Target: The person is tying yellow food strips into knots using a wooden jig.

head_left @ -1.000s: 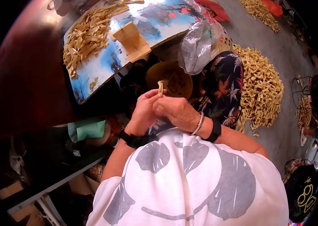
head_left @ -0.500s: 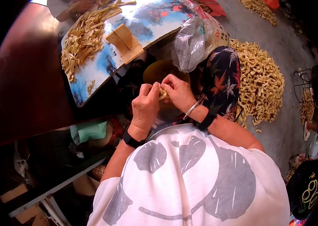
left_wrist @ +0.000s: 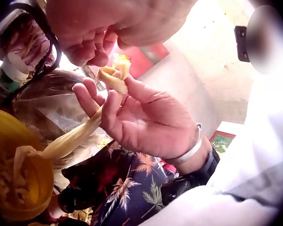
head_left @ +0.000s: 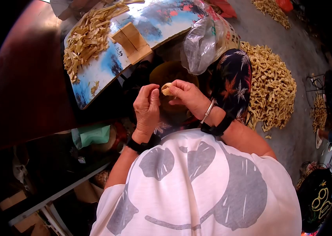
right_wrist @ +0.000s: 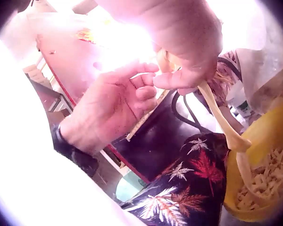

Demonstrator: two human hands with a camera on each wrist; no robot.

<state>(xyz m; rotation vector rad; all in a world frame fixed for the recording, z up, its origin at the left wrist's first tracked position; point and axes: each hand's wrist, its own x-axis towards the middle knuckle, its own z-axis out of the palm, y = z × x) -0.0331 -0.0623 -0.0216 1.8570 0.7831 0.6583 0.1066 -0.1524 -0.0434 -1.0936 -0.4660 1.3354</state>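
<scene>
My right hand (head_left: pixel 190 97) pinches a pale yellow strip (head_left: pixel 166 90) between thumb and fingers, the strip bent into a small loop at the fingertips. In the left wrist view the looped end (left_wrist: pixel 114 81) stands above that hand, and a long tail (left_wrist: pixel 70 140) hangs towards a yellow bucket (left_wrist: pixel 46 181). Close beside the loop is my left hand (head_left: pixel 147 110), fingers curled and thumb near the index finger, with nothing seen in its grasp. Short pale pieces (right_wrist: pixel 264 181) lie inside the bucket, as the right wrist view shows.
A painted tabletop (head_left: pixel 152 29) ahead carries a heap of dry strips (head_left: pixel 85 43) and a wooden block stand (head_left: pixel 132 43). A clear plastic bag (head_left: pixel 199 49) hangs by its edge. Knotted pieces form a large pile (head_left: pixel 270 88) on the floor at right.
Both hands worked together on the strip; now the left has drawn slightly away to the left. The strip, first upright at the fingertips, is now a loop in the right hand.
</scene>
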